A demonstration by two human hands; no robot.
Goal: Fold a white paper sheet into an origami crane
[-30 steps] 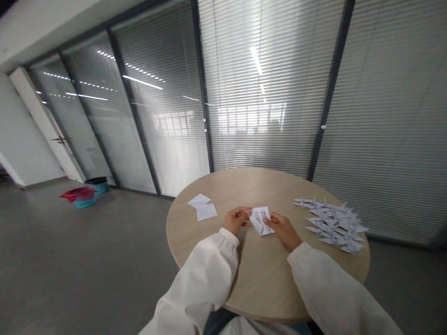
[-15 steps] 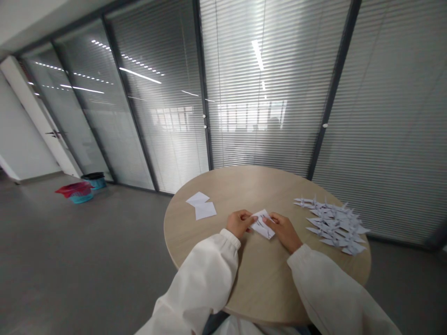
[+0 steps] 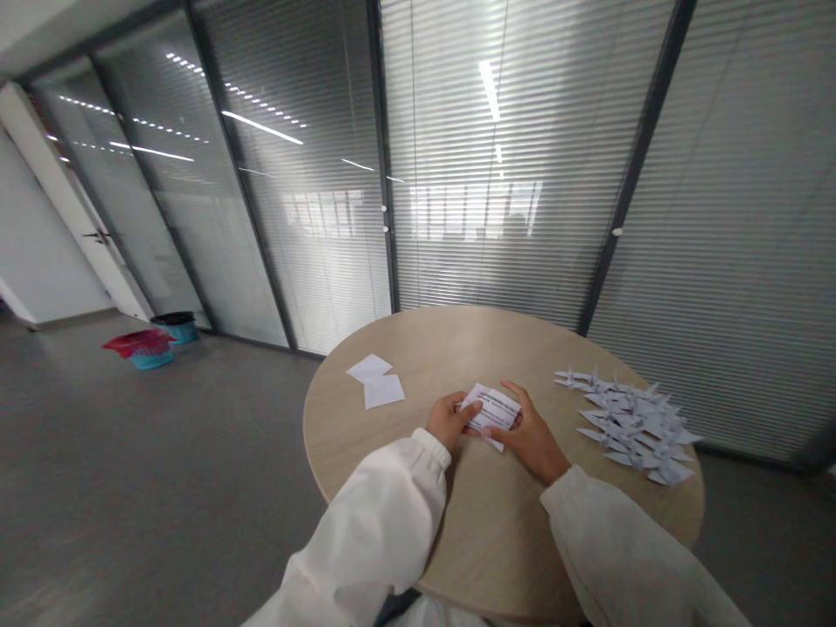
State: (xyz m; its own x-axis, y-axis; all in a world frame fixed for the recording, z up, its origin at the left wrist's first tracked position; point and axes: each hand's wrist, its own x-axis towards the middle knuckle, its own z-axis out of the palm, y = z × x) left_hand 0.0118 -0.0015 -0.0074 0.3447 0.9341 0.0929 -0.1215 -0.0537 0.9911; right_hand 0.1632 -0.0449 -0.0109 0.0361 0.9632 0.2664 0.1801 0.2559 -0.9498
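A small white sheet of paper with printed text (image 3: 495, 410) lies on the round wooden table (image 3: 483, 514) in front of me. My left hand (image 3: 448, 421) pinches its left edge with curled fingers. My right hand (image 3: 530, 433) grips its right side, with the index finger stretched along the top edge and the thumb under the paper. Both arms wear white sleeves.
Two blank white sheets (image 3: 377, 381) lie on the table's left part. A heap of several folded white paper cranes (image 3: 630, 422) sits at the right. Glass walls with blinds stand behind the table. A red bin (image 3: 139, 344) and a blue bin (image 3: 175, 325) stand on the floor at far left.
The printed sheet was folded down flat on the table half a second ago; now it is opened wider and held between both hands. My view shifted slightly.
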